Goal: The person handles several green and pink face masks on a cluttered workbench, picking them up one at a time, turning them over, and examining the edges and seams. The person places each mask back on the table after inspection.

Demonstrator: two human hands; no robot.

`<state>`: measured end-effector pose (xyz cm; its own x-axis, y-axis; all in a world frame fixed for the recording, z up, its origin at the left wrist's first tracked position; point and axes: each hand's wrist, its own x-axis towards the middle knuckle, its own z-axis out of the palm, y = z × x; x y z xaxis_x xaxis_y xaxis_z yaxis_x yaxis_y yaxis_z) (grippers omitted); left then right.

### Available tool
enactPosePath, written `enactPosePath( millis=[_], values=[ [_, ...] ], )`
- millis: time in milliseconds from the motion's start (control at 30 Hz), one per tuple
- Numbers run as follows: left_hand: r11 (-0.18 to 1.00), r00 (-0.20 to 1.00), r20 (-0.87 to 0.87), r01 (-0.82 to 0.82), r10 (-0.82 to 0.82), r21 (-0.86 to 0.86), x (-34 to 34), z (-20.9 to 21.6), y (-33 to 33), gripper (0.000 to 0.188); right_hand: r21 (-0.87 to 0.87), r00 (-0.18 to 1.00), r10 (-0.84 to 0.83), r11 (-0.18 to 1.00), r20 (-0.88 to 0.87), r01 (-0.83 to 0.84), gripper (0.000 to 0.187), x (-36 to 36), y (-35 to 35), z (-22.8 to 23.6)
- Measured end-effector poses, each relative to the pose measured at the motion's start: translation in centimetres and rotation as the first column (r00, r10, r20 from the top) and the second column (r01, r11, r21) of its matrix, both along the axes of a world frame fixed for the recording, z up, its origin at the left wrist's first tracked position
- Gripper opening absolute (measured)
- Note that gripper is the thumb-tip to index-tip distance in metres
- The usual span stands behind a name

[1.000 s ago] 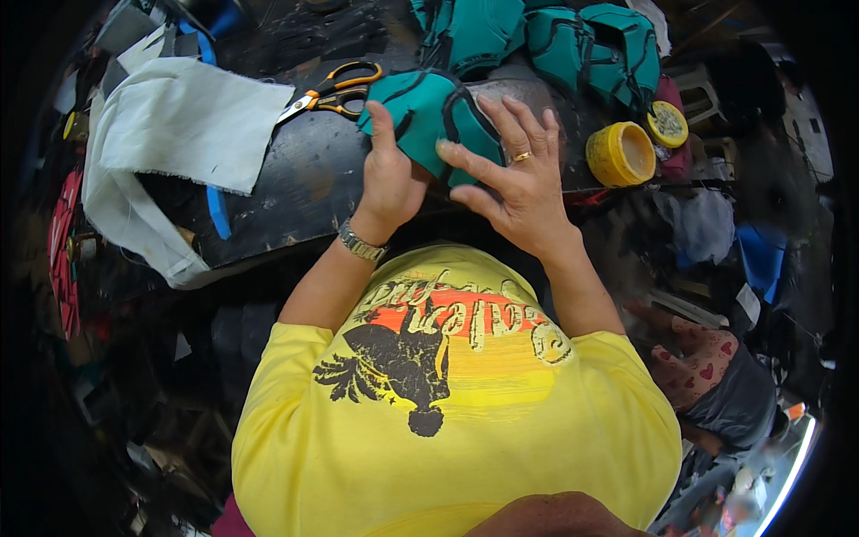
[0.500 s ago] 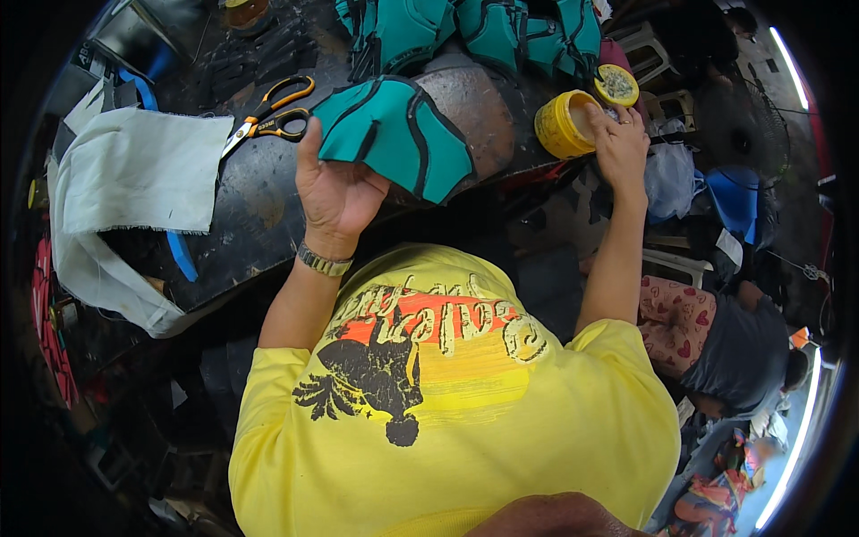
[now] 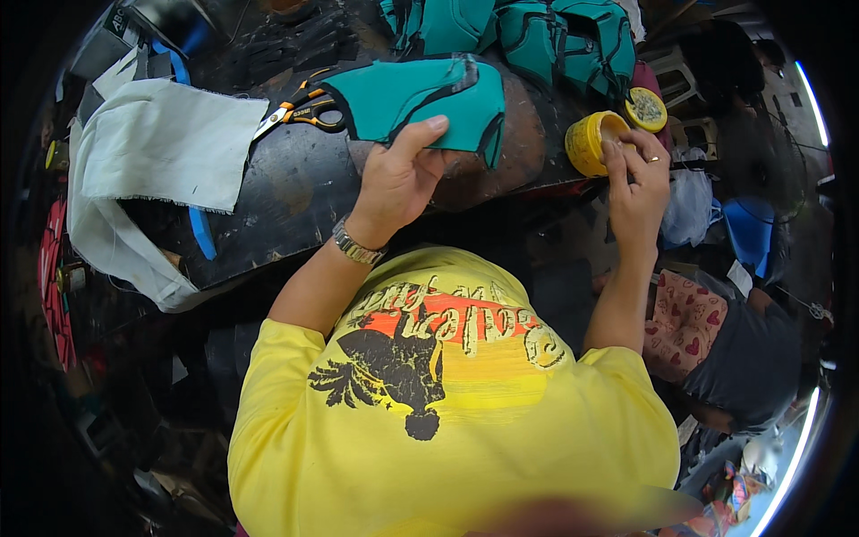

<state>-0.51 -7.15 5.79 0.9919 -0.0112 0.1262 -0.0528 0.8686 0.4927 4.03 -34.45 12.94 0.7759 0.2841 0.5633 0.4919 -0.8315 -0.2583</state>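
Teal fabric with black trim, the panel (image 3: 403,94) sits at upper centre of the head view, pinched in the left hand (image 3: 407,179), its left edge overlapping the scissors (image 3: 313,114). A stretch of dark tabletop (image 3: 295,170) separates that hand from the white cloth (image 3: 170,143), upper left. At upper right, the right hand (image 3: 640,174) bends its fingers at the yellow tub's (image 3: 585,148) mouth, by the tabletop's edge; whether it grips anything, I cannot tell.

The teal panel (image 3: 403,97) partly hides the scissors (image 3: 288,110); the top edge crops teal pieces (image 3: 455,27).
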Motion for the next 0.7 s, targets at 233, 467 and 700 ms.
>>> enactPosePath(
  millis=[233,467,700],
  values=[
    [0.994,1.000,-0.020,-0.010,0.012,0.111,0.1,1.0,-1.6,0.035,0.221,0.887,0.462,0.867,-0.019,-0.447,0.045,-1.7,6.4,-0.1],
    [0.996,1.000,-0.016,0.000,0.002,0.087,-0.2,1.1,-1.3,0.036,-0.125,0.963,0.246,0.965,0.110,-0.232,0.049,-0.9,7.5,-1.6],
    [0.999,0.996,-0.081,-0.025,0.028,0.043,0.3,0.9,-1.2,0.030,-0.013,0.887,0.462,0.887,0.009,-0.462,0.048,-0.9,7.4,-2.8]
  ],
)
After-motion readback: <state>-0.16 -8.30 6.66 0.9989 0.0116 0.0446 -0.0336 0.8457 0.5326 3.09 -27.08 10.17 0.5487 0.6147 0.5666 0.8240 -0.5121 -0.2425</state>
